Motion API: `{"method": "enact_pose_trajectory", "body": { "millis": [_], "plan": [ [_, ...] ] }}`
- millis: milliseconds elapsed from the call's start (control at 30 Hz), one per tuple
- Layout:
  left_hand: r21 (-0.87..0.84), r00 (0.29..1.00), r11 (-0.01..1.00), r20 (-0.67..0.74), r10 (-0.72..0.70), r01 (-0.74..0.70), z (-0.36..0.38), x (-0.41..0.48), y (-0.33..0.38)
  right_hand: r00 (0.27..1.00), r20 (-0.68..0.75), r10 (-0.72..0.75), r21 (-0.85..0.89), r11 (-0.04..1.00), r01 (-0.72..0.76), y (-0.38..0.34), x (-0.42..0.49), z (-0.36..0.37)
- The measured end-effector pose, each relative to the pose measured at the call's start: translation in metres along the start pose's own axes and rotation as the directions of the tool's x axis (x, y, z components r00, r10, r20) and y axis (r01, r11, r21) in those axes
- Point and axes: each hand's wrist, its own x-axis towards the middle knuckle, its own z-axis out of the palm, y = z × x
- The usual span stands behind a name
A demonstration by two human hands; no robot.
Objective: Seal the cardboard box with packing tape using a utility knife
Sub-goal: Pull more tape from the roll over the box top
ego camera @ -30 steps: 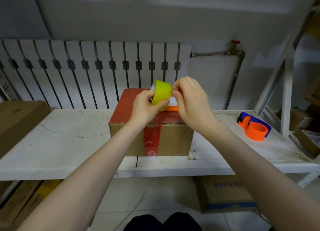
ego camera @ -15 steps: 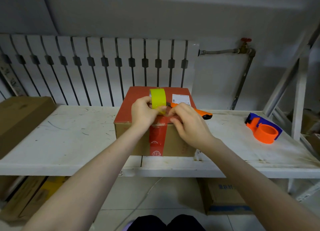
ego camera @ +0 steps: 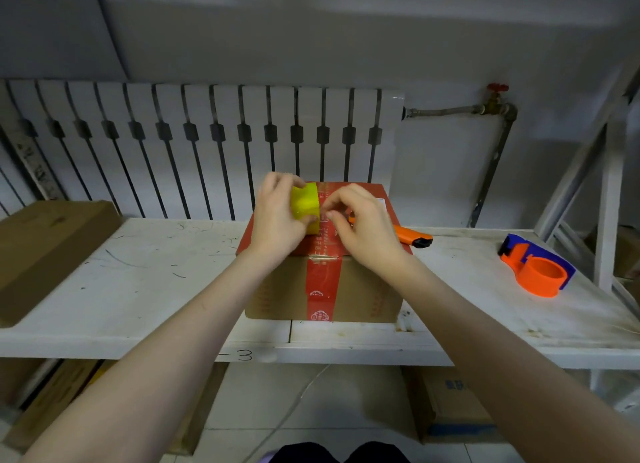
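1. box (ego camera: 360,289): cardboard, red top, on the white shelf (ego camera: 138,289), centre; a red tape strip (ego camera: 320,289) runs down its front face and over the top.
2. roll (ego camera: 304,208): yellow tape roll, upright on edge over the box top, near the far side.
3. left hand (ego camera: 277,220): closed around the roll, thumb on its near side, fingers over the top.
4. right hand (ego camera: 363,223): just right of the roll, thumb and forefinger pinched together at the tape on the box top; whether tape is between them cannot be told.
5. knife (ego camera: 412,237): orange, black tip, lying at the box's right, partly hidden behind the right hand.
6. dispenser (ego camera: 536,268): orange and blue, on the shelf, well right of the box.
7. brown carton (ego camera: 45,247): at the shelf's left end.
8. radiator (ego camera: 207,143): white, behind the shelf.
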Motion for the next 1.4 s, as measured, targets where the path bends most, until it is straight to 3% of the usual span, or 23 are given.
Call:
{"method": "enact_pose_trajectory", "body": {
  "millis": [67,167,333,467,600,667,733,800,867,967,1067,1267,1400],
  "plan": [
    [-0.003,0.991,0.994,0.066,0.112,-0.112,-0.005,0.002,0.002,1.0,-0.011,-0.026,-0.032,0.999,0.025,-0.004,0.012,-0.002],
    [-0.077,0.99,0.988,0.039,0.139,-0.135,-0.011,-0.001,0.006,0.999,0.022,-0.049,-0.084,0.995,0.051,-0.011,0.025,-0.007],
    [-0.253,0.997,0.967,-0.071,0.01,-0.027,-0.017,-0.005,0.01,0.993,0.094,-0.076,-0.212,0.973,0.094,-0.019,0.037,-0.01],
    [-0.256,0.991,0.966,-0.113,-0.065,0.035,-0.013,-0.005,0.01,0.99,0.127,-0.069,-0.247,0.964,0.099,-0.02,0.04,-0.01],
    [-0.286,0.987,0.95,-0.066,-0.145,0.121,-0.014,-0.001,0.009,0.986,0.16,-0.055,-0.251,0.963,0.094,-0.021,0.044,-0.019],
    [-0.266,0.992,0.959,-0.055,-0.117,0.099,-0.014,0.001,0.012,0.991,0.127,-0.04,-0.193,0.979,0.064,-0.019,0.046,-0.023],
    [-0.285,0.989,0.952,-0.051,-0.136,0.116,-0.015,0.003,0.015,1.0,-0.012,0.025,-0.032,0.999,-0.025,-0.018,0.048,-0.022],
    [-0.312,0.983,0.938,-0.05,-0.176,0.152,-0.016,0.006,0.014,0.964,-0.193,0.185,0.231,0.963,-0.139,-0.018,0.05,-0.026],
    [-0.35,0.974,0.916,-0.042,-0.222,0.194,-0.017,0.008,0.012,0.912,-0.29,0.289,0.325,0.926,-0.19,-0.014,0.052,-0.031],
    [-0.385,0.974,0.9,-0.01,-0.227,0.205,-0.016,0.008,0.013,0.931,-0.13,0.341,0.248,0.92,-0.302,-0.001,0.048,-0.022],
    [-0.416,0.977,0.889,-0.004,-0.215,0.193,-0.015,0.007,0.016,0.932,0.054,0.359,0.313,0.88,-0.357,0.003,0.037,-0.004],
    [-0.421,0.973,0.882,0.009,-0.229,0.211,-0.015,0.002,0.015,0.943,-0.064,0.328,0.41,0.87,-0.275,0.002,0.031,0.007],
    [-0.456,0.97,0.861,0.026,-0.24,0.225,-0.016,0.001,0.012,0.941,-0.044,0.336,0.419,0.861,-0.288,0.006,0.03,0.012]
  ]
}}
